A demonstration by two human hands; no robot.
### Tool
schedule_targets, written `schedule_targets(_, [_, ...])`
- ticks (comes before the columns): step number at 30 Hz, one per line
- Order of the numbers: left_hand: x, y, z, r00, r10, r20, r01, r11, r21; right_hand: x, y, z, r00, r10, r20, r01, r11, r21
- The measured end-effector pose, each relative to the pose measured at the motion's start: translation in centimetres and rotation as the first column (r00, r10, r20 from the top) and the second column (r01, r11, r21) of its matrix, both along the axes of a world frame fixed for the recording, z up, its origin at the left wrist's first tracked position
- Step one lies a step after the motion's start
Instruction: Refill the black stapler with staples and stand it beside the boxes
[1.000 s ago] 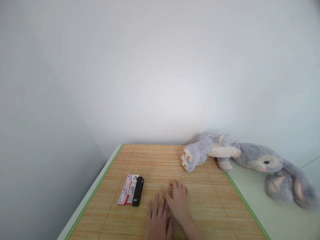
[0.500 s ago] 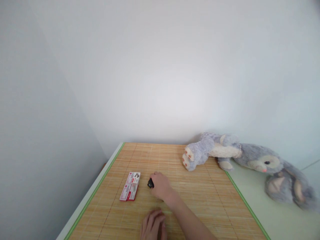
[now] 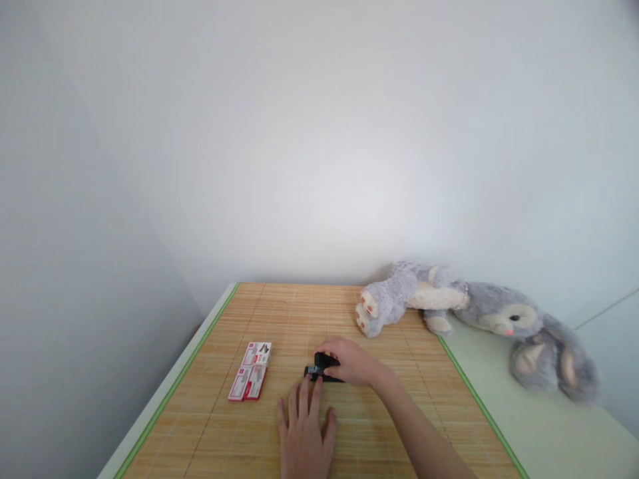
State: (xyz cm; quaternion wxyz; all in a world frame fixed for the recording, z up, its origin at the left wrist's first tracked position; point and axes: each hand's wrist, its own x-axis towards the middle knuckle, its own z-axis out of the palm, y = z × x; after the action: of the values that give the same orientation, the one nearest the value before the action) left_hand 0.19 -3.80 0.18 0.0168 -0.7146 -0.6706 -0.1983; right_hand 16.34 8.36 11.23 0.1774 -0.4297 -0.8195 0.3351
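Observation:
A black stapler (image 3: pixel 310 376) lies on the bamboo mat, its upper arm lifted from the base. My right hand (image 3: pixel 353 362) grips that arm between thumb and fingers, hiding part of the stapler. From the near side, my left hand (image 3: pixel 305 429) stretches out over the mat with fingers spread. Two of its fingertips touch the stapler's base. To the left, apart from both hands, two small red-and-white boxes (image 3: pixel 248 382) (image 3: pixel 257 354) with printed labels lie against each other.
A bamboo mat (image 3: pixel 224 439) with green edging covers much of the pale table (image 3: pixel 544 426). At the back right a grey plush rabbit (image 3: pixel 434 296) lies on its side, partly on the mat. White walls (image 3: pixel 319 166) stand behind and at the left.
My left hand has moved forward and spread its fingers onto the stapler's base. My right hand has shifted right, and the stapler now shows with its arm raised. The view has turned slightly right.

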Motion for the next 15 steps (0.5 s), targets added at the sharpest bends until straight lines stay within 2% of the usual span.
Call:
schedule_targets(3, [0.2,0.1,0.0,1.0,0.006,-0.004,-0.006,1.0,0.004,4.0,-2.0,0.1,0.978,-0.159,-0.139,0.154,0.987,-0.046])
schedule_targets(7, [0.3,0.1,-0.1,1.0,0.01,-0.005,-0.01,1.0,0.022,8.5,-4.2,-1.4,0.921,-0.297,-0.252,0.266,0.952,-0.15])
schedule_targets(12, [0.0,-0.2,-0.5,0.999,-0.041,0.009,0.041,0.998,0.037,10.5,-4.9,-4.5,0.872,-0.37,-0.322,0.306,0.923,-0.231])
schedule_targets(15, [-1.9,0.2,0.0,0.999,-0.003,0.049,-0.002,0.995,0.1,11.3,-5.4,-6.2,0.803,-0.423,-0.419,0.326,0.901,-0.286])
